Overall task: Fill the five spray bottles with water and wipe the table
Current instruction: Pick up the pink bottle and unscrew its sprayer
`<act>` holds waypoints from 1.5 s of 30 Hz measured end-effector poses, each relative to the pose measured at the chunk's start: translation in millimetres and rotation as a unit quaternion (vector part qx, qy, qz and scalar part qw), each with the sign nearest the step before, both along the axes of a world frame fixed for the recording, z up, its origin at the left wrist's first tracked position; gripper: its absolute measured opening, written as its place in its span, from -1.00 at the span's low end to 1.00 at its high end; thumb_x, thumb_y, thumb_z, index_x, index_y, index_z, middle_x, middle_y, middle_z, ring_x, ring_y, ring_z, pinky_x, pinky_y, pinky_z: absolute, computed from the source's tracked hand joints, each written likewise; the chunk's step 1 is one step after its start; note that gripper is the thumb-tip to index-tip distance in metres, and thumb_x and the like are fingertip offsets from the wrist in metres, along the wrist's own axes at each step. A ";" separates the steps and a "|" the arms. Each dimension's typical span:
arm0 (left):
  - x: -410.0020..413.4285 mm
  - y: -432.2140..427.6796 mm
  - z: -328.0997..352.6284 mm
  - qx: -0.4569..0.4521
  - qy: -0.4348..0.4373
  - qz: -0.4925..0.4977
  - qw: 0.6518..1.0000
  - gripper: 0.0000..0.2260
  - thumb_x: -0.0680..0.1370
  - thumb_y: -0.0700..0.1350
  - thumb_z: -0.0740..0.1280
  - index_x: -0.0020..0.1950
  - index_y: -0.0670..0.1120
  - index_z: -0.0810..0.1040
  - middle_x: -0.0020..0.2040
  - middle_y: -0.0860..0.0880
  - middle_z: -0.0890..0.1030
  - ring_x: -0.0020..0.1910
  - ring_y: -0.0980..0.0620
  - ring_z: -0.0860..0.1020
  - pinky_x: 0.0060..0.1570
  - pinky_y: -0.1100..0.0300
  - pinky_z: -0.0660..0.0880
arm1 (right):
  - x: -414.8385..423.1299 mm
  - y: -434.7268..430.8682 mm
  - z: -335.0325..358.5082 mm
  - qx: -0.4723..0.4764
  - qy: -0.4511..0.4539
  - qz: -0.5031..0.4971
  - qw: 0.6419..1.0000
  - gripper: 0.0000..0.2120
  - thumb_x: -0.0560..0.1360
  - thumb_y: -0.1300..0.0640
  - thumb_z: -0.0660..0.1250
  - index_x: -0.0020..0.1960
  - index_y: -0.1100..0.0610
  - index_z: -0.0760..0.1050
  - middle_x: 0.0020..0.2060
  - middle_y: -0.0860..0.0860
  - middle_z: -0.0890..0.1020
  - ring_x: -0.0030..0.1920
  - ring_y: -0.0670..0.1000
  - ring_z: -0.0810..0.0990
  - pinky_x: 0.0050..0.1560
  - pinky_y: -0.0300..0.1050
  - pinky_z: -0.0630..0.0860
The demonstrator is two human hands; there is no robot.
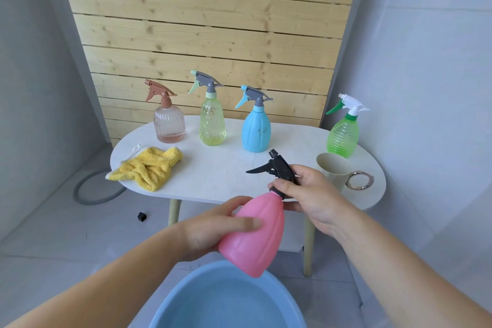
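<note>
I hold a pink spray bottle (255,237) tilted above a blue basin (186,298) of water. My left hand (213,226) grips its body. My right hand (306,192) grips the black spray head (277,168) at the neck. On the white oval table (226,170) stand a clear brown-topped bottle (169,122), a yellow-green bottle (212,120), a blue bottle (256,130) and a green bottle (343,136). A yellow cloth (149,165) lies crumpled at the table's left end.
A beige cup (332,168) with a metal ring handle (359,180) sits at the table's right end, behind my right hand. On the floor lie a grey ring (82,194) and a small black piece (142,216). A wooden slat wall backs the table.
</note>
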State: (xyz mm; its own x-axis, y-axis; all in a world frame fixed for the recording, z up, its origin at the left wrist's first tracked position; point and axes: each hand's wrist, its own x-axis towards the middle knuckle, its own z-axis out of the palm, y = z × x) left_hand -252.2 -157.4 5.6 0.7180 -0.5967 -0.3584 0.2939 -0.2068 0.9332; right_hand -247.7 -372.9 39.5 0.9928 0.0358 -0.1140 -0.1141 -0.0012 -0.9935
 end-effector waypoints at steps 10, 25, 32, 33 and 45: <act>0.9 -0.4 1.0 -0.056 0.047 -0.030 0.997 -0.17 0.25 0.16 0.65 0.47 0.10 0.45 0.32 -0.11 0.62 0.29 -0.18 0.60 0.30 -0.15 0.53 | 2.6 -6.8 5.9 0.013 0.017 0.036 0.999 -0.84 0.55 0.30 0.35 0.13 0.27 0.55 -0.14 0.18 0.64 -0.17 0.04 0.62 -0.15 0.01 0.63; 3.8 5.5 -5.4 -0.080 0.067 -0.039 0.994 -0.39 0.39 0.07 0.47 0.45 0.12 0.50 0.37 -0.22 0.55 0.26 -0.21 0.58 0.34 -0.19 0.46 | 9.0 -6.6 7.5 0.005 0.021 0.053 0.998 -0.81 0.55 0.31 0.34 0.16 0.23 0.55 -0.11 0.15 0.66 -0.18 0.02 0.64 -0.07 0.06 0.64; 1.5 1.5 -6.5 -0.048 0.014 -0.022 0.999 -0.12 0.23 0.19 0.66 0.47 0.04 0.43 0.29 -0.11 0.64 0.26 -0.14 0.62 0.28 -0.12 0.55 | 12.7 1.5 8.0 -0.015 0.003 0.053 0.998 -0.82 0.54 0.31 0.35 0.14 0.21 0.57 -0.11 0.16 0.67 -0.17 0.01 0.64 -0.10 0.00 0.65; 2.4 2.7 -5.1 -0.043 0.016 -0.020 0.999 -0.19 0.28 0.12 0.63 0.47 0.03 0.43 0.28 -0.11 0.64 0.26 -0.15 0.62 0.29 -0.13 0.54 | 13.6 0.8 9.2 -0.010 0.004 0.063 0.998 -0.81 0.54 0.32 0.36 0.14 0.20 0.57 -0.11 0.15 0.67 -0.16 0.02 0.64 -0.11 -0.01 0.64; 10.2 36.3 -19.1 0.057 0.014 0.021 0.998 -0.30 0.34 -0.03 0.56 0.44 0.08 0.40 0.26 -0.07 0.63 0.19 -0.08 0.65 0.18 -0.04 0.61 | 53.1 -15.6 14.6 -0.075 -0.139 -0.240 0.958 -0.79 0.48 0.19 0.46 0.06 0.22 0.53 -0.10 0.15 0.67 -0.24 -0.02 0.67 -0.04 0.03 0.67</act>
